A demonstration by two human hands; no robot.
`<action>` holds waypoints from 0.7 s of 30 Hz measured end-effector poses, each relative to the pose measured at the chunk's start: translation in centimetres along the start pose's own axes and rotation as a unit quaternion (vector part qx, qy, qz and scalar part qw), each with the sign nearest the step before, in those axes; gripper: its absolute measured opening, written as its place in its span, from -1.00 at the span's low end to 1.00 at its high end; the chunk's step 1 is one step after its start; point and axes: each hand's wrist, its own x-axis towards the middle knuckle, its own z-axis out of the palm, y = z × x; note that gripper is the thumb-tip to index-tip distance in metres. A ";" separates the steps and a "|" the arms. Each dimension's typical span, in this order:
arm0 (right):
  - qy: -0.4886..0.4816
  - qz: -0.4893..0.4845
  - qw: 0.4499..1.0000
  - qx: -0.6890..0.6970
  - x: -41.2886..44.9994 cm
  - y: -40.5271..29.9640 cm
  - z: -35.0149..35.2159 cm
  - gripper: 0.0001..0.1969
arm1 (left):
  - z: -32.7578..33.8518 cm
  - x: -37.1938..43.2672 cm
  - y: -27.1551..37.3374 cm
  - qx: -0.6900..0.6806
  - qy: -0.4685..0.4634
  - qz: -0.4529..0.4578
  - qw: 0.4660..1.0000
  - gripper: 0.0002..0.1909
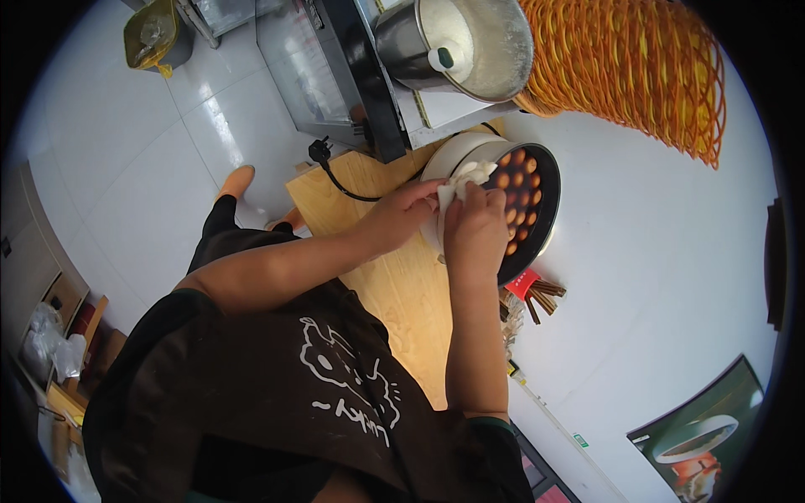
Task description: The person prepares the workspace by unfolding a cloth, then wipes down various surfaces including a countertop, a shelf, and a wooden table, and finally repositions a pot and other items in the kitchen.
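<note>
In front of me stands a round electric pot [440,157] with a white body and dark inner wall, holding several brown eggs [531,165] in dark liquid. Over its near rim, both hands grip a crumpled white cloth or tissue [470,173]. My right hand [476,229] clutches it from above, covering part of the pot and eggs. The fingers of my left hand [412,210] pinch the cloth's near edge. What the cloth covers is hidden.
The pot sits on a wooden table [402,295]. A black plug and cord [321,151] lie at its left. Beyond are a metal bucket [402,47] of white grains and an orange woven basket [619,69]. A red container [522,283] of brown sticks stands by the wall.
</note>
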 end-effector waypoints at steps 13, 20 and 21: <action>0.037 0.085 0.985 0.149 -6.7 -4.3 -2.9 -0.66 | -3.2 -4.0 4.1 0.021 0.017 -0.191 0.981 -0.60; 0.053 -0.026 0.985 0.164 -6.8 -3.5 -2.0 -0.56 | 0.1 -4.5 4.8 -0.248 -0.025 -0.236 0.939 -0.69; 0.066 -0.078 0.980 0.168 -6.9 -3.6 -2.6 -0.54 | -0.2 -4.4 4.2 -0.246 -0.025 -0.237 0.939 -0.69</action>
